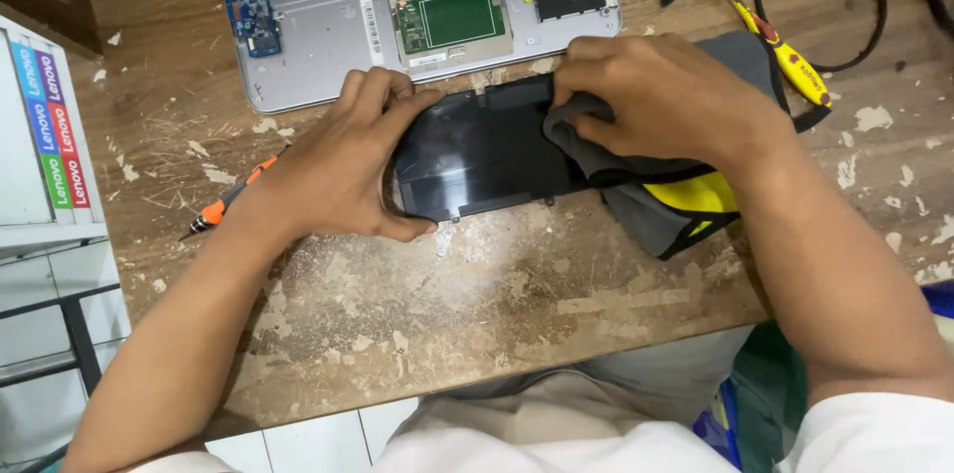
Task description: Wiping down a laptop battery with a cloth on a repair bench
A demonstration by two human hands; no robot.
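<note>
We see a worn wooden table (pixel 447 304), its top scarred and flaked with pale chips, and at its far edge an opened silver laptop base (pixel 328 46) showing a blue circuit board and a green touchpad board. Just in front of it, near the middle of the table, lies a flat black battery pack (pixel 477 150), long, rectangular and glossy enough to catch reflections. Our left hand (pixel 343 160) clamps its left end, fingers over the top edge, thumb beneath. Our right hand (pixel 661 95) presses a grey and yellow cloth (pixel 676 200), fingers curled into it, onto the pack's right end. A yellow screwdriver (pixel 785 56) lies right, an orange one (pixel 234 197) left.
</note>
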